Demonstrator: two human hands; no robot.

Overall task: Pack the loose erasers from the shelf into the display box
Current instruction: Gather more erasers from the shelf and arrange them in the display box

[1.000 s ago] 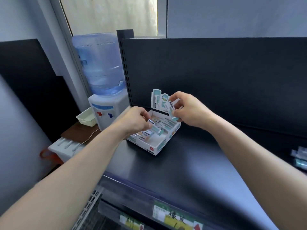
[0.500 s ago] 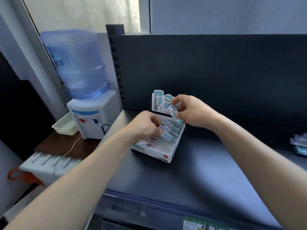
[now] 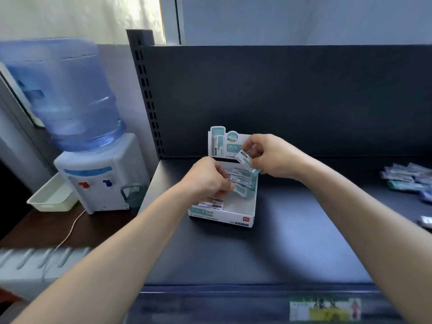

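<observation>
Left hand (image 3: 205,181), right hand (image 3: 275,157): fingers (image 3: 248,146) curled.

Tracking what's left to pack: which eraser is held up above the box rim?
The eraser pinched in the right hand, tilted over the back of the display box; the left hand holds another low inside.

one display box (image 3: 243,212) on one shelf (image 3: 268,253). two hands: my left hand (image 3: 205,181) pinches one near eraser (image 3: 240,190), my right hand (image 3: 273,157) pinches one far eraser (image 3: 244,160). more lie in the box, too blurred and covered for me to count. one heap of loose erasers (image 3: 406,178) at my right, number unclear, and one single eraser (image 3: 426,220) apart. one water dispenser (image 3: 98,181), one bottle (image 3: 63,94), two taps, one white basket (image 3: 50,197), one price label (image 3: 325,309).
</observation>
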